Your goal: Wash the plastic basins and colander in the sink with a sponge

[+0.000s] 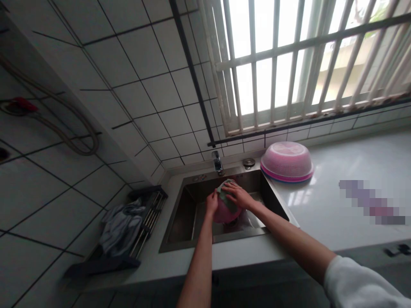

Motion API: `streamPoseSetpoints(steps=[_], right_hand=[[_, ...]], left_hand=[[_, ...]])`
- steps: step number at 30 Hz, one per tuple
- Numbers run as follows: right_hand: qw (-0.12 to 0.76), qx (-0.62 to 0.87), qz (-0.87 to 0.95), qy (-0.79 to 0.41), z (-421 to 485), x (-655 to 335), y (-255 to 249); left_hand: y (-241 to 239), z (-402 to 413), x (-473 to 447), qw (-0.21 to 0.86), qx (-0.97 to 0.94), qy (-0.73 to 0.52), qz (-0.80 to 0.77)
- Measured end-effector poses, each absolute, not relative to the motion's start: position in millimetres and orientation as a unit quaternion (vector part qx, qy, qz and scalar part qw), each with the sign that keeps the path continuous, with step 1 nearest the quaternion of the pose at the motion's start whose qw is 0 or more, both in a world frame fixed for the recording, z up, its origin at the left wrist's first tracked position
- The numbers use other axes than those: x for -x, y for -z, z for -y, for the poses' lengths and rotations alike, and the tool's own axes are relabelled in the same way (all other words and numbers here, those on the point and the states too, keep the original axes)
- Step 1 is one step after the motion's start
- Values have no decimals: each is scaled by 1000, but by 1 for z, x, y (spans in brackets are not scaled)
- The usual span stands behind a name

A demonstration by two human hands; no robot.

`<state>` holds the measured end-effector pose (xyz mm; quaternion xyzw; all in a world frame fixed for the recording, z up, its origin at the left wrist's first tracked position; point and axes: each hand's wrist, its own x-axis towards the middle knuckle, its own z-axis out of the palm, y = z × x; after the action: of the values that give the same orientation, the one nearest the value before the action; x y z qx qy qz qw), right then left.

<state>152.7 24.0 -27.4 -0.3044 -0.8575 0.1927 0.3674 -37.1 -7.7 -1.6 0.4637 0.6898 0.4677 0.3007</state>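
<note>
Your left hand is at the left side of the pink bowl, fingers curled and closed on its edge; thumb placement is too small to make out. Your right hand lies over the green cloth, fingers extended and spread, pressing it on the bowl. Bowl is inside the metal sink, roughly mid-basin, between your two hands; can't tell if it touches the bottom. Faucet stands at the sink's back edge, just beyond your hands, with a round metal piece to its right. Pink colander sits upside down on the white counter, just right of the sink. Further right on the counter, one item is pixelated, can't identify it. Left of the sink: a dark rack with grey fabric on it. Barred window above.
</note>
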Motion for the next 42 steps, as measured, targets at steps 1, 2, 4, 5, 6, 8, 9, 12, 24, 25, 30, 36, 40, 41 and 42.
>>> streamPoseSetpoints(steps=[1, 2, 4, 5, 6, 8, 9, 12, 24, 25, 30, 36, 40, 41, 42], right_hand=[[370, 321, 847, -205, -28, -156, 31], [370, 332, 841, -216, -31, -158, 35], [357, 323, 846, -230, -32, -158, 39], [347, 309, 855, -232, -30, -156, 39], [337, 292, 865, -230, -26, -153, 38], [318, 263, 885, -216, -18, -145, 35], [311, 251, 893, -207, -13, -141, 32], [292, 210, 916, -176, -2, -133, 25], [412, 338, 793, -293, -39, -170, 34], [408, 340, 798, -284, -37, -170, 33], [328, 246, 903, -128, 0, -143, 12], [378, 241, 878, -167, -8, -145, 8], [461, 378, 740, -311, -40, -176, 23], [461, 389, 730, -322, -43, -180, 25], [455, 388, 736, -318, -42, -180, 25]], left_hand=[[1, 8, 38, 273, -469, -457, -704], [-1, 9, 39, 235, -471, -451, -721], [-3, 11, 43, 144, -471, -452, -744], [-5, 12, 45, 114, -470, -451, -750], [-5, 13, 48, 99, -469, -442, -758], [-6, 13, 53, 109, -463, -401, -783], [-6, 13, 55, 127, -456, -375, -797], [-3, 9, 63, 193, -426, -324, -822], [5, 11, 55, 321, -400, -468, -719], [5, 11, 53, 335, -402, -480, -704], [2, 10, 45, 372, -385, -520, -666], [-5, 18, 46, 374, -348, -526, -681], [-5, 21, 45, 381, -351, -537, -666], [-5, 21, 45, 374, -362, -540, -662], [-5, 20, 44, 361, -377, -538, -662]])
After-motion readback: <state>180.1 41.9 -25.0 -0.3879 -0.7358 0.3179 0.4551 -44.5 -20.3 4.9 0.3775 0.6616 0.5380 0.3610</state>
